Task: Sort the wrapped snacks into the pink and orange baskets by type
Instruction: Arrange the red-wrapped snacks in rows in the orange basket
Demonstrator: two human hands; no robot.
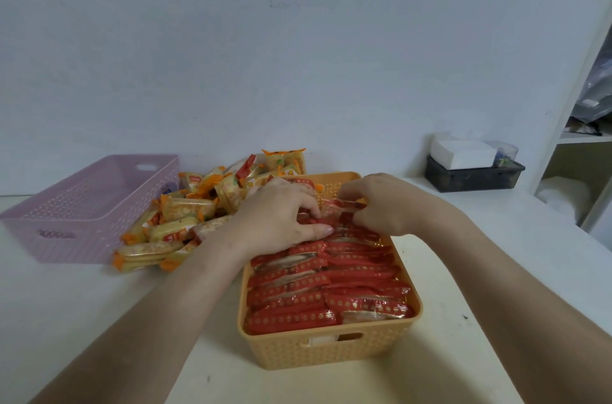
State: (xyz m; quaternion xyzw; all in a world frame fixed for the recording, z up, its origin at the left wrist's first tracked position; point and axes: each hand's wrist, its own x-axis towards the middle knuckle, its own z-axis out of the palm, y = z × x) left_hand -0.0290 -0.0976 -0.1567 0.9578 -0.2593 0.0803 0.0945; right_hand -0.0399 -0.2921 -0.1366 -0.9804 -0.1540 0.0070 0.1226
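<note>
A red-wrapped snack (344,205) is being tucked in at the far end of the orange basket (331,350), which is holding close rows of the same red packets. The left hand (281,218) is curling its fingers around one end while the right hand (387,201) is pinching the other. The red sorting is seemingly nearing its end. Next, the yellow-wrapped pile (185,215) lying just beside will be needing transfer into the pink basket (82,205) further left.
</note>
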